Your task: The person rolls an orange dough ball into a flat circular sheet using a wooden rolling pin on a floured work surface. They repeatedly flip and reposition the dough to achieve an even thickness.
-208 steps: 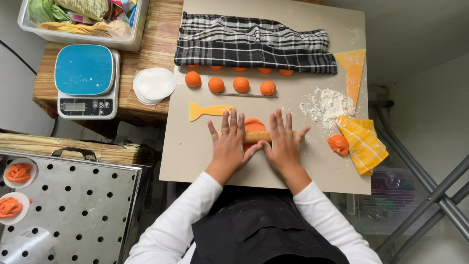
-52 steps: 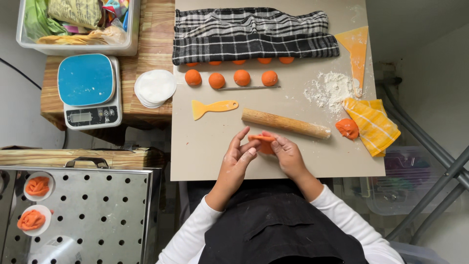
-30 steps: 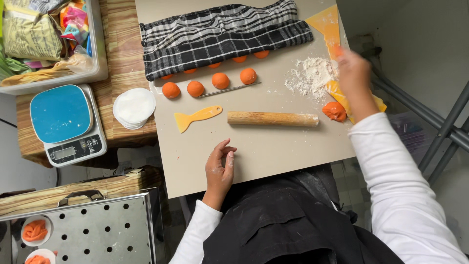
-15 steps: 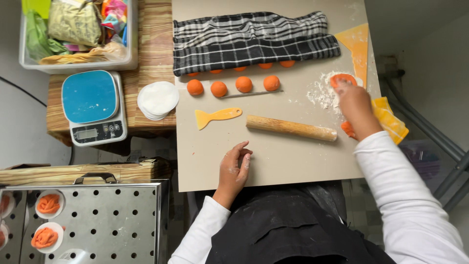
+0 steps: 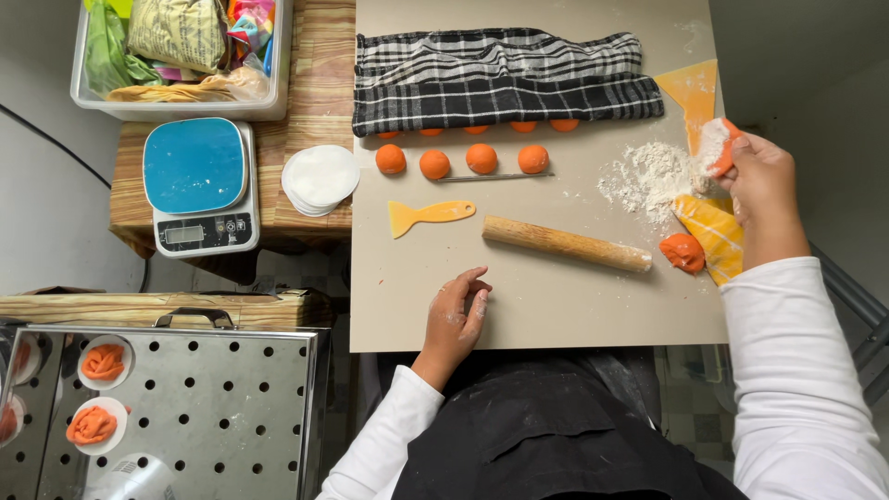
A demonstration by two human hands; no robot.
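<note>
The right hand [image 5: 761,181] is raised at the far right edge of the beige work board [image 5: 556,306], its fingers closed around a flat orange dough piece [image 5: 719,148] dusted white. The dough sits between thumb and fingertips, its floured face turned toward the flour pile [image 5: 648,176] just to its left. The left hand [image 5: 456,315] rests on the board near the front edge, fingers loosely curled and holding nothing (a little flour shows on the fingertips).

Between the hands lies a wooden rolling pin [image 5: 567,243], slightly angled, and at its right end a lump of orange dough [image 5: 683,252] touching a yellow striped cloth [image 5: 713,231]. A yellow plastic scraper [image 5: 431,215] lies left of the pin. Behind it stand four orange dough balls [image 5: 460,161] in a row beside a thin metal rod [image 5: 495,176], with more balls half hidden under a black-and-white checked cloth [image 5: 500,79].

Off the board to the left, on a wooden side table [image 5: 319,56], are a stack of white paper discs [image 5: 319,179], a kitchen scale [image 5: 196,185] with a blue top, and a clear plastic bin [image 5: 181,102] holding crumpled packages: green at its left, a pale printed bag in the middle, bright multicoloured wrappers at its right. Lower left, a perforated steel tray [image 5: 204,407] carries shaped orange pieces on white discs.
</note>
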